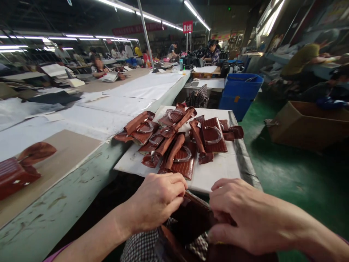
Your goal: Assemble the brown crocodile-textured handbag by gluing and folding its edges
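My left hand (158,198) and my right hand (245,214) are both closed on a brown leather bag piece (196,218) held over my lap, near the bottom of the view. My fingers pinch its top edge from either side. Checked lining fabric (141,247) shows beneath it. Just beyond my hands lies a pile of brown leather flaps with metal buckles (180,140) on a white board (218,171).
A long pale green workbench (68,189) runs along the left, with a brown leather piece (19,167) at its near end and white sheets farther on. A blue bin (240,92) and a cardboard box (308,123) stand on the green floor. Other people work at the back.
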Demonstrator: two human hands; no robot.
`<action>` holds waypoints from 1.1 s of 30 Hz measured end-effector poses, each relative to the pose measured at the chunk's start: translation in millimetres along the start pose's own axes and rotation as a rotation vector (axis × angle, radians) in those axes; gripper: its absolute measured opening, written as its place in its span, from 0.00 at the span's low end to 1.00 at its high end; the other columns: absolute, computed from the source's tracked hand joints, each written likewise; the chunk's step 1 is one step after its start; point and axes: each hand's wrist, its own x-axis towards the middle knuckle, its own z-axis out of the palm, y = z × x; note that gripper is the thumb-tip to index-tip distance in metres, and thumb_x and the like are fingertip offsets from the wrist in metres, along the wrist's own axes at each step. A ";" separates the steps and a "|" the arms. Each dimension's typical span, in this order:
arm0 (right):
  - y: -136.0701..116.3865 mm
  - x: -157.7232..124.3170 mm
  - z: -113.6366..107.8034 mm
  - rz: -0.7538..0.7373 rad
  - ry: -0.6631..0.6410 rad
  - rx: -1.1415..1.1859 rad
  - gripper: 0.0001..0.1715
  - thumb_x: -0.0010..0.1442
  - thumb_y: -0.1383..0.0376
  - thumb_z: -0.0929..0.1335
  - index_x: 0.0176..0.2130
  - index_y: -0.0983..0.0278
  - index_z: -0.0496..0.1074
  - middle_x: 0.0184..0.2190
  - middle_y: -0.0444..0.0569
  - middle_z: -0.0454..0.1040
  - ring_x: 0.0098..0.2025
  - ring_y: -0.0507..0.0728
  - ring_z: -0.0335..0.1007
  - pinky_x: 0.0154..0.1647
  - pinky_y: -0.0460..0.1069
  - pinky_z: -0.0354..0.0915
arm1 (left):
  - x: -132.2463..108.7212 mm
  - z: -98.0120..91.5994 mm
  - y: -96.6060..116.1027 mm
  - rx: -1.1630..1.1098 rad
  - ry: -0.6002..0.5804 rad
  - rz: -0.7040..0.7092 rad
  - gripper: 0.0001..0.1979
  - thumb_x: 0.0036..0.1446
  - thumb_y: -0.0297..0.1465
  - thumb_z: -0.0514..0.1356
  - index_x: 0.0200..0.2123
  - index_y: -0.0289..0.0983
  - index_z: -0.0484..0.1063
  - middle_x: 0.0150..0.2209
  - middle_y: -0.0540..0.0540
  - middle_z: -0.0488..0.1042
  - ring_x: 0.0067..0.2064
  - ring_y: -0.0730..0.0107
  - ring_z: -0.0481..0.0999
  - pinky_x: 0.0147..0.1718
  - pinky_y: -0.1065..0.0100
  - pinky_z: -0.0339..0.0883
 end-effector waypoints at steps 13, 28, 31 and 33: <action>14.0 11.7 97.5 0.222 0.397 0.260 0.13 0.61 0.71 0.69 0.46 0.63 0.72 0.40 0.50 0.76 0.40 0.59 0.75 0.41 0.52 0.71 | -3.4 8.4 -4.6 -0.265 0.103 -0.097 0.10 0.56 0.19 0.61 0.25 0.36 0.70 0.40 0.53 0.75 0.39 0.75 0.74 0.41 0.73 0.64; 8.9 13.0 107.5 0.193 0.483 0.410 0.16 0.68 0.64 0.62 0.42 0.61 0.78 0.35 0.48 0.79 0.33 0.55 0.76 0.36 0.46 0.71 | -3.3 17.0 -3.9 -0.350 0.196 -0.185 0.11 0.52 0.17 0.60 0.23 0.36 0.66 0.34 0.53 0.76 0.37 0.73 0.75 0.38 0.72 0.63; 6.5 9.9 108.2 0.180 0.476 0.458 0.15 0.68 0.65 0.62 0.44 0.61 0.77 0.35 0.48 0.79 0.34 0.55 0.76 0.37 0.47 0.70 | -5.0 17.3 -2.8 -0.344 0.194 -0.227 0.12 0.51 0.18 0.60 0.21 0.36 0.64 0.31 0.53 0.76 0.34 0.73 0.74 0.35 0.71 0.63; 4.7 7.4 104.6 0.150 0.452 0.473 0.14 0.67 0.66 0.62 0.45 0.60 0.77 0.35 0.46 0.79 0.35 0.55 0.76 0.37 0.47 0.70 | -7.1 16.7 -1.5 -0.355 0.187 -0.240 0.13 0.51 0.19 0.60 0.20 0.36 0.62 0.30 0.54 0.76 0.32 0.73 0.74 0.33 0.71 0.62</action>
